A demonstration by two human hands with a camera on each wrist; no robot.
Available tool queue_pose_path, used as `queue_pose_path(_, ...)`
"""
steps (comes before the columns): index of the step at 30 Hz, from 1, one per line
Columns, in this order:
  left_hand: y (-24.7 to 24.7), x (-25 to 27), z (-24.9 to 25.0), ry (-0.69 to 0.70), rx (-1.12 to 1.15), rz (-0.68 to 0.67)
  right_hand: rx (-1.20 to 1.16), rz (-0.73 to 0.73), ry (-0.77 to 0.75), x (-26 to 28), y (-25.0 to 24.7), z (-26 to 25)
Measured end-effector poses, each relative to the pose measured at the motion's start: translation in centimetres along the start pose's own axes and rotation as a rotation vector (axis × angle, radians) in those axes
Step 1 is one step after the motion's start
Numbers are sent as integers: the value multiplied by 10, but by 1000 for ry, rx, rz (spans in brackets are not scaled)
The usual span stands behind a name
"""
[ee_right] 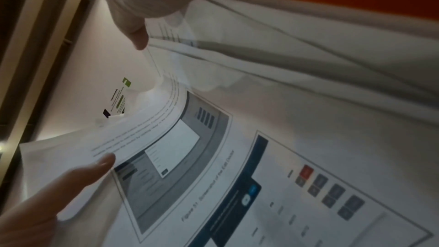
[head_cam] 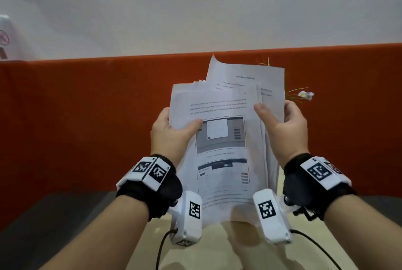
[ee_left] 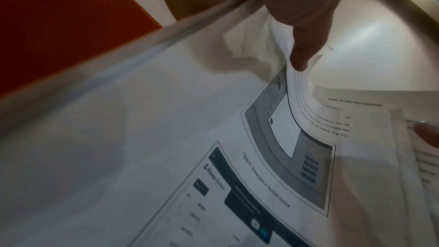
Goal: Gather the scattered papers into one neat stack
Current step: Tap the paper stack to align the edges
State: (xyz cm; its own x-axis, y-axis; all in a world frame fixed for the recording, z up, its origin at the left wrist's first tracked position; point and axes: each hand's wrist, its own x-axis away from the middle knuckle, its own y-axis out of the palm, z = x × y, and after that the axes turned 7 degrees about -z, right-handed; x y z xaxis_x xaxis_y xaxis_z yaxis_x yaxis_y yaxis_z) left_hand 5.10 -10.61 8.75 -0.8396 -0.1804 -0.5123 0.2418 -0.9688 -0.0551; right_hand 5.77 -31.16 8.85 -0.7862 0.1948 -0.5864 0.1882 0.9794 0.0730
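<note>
A bundle of printed white papers [head_cam: 226, 139] stands upright in front of me, held off the table between both hands. Its top sheet shows text and two grey screenshots. The sheets are uneven, and one rear page [head_cam: 245, 73] sticks up higher and skewed to the right. My left hand [head_cam: 171, 132] grips the left edge, thumb pressed on the front sheet. My right hand [head_cam: 282, 124] grips the right edge, thumb on the front, fingers behind. The left wrist view shows the papers [ee_left: 190, 138] curling under my left thumb [ee_left: 301, 48]. The right wrist view shows the papers [ee_right: 285, 119] fanned apart at the edge near my right thumb [ee_right: 135, 29].
A beige table top [head_cam: 217, 248] lies below the papers. An orange partition [head_cam: 76, 117] runs across behind them, with a white wall above it. A small flowering plant [head_cam: 304, 94] peeks out behind the papers at the right. A dark surface [head_cam: 43, 226] lies at the lower left.
</note>
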Motion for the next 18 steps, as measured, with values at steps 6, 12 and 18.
queue_pose_path(6, -21, 6, 1, -192, 207, -229, -92, -122, 126, 4, -14, 15)
queue_pose_path(12, -38, 1, -9, -235, 365, -337, -229, -198, 301, 7, -17, 33)
queue_pose_path(18, -38, -4, -12, -225, 341, -395, -216, -205, 245, 4, -5, 31)
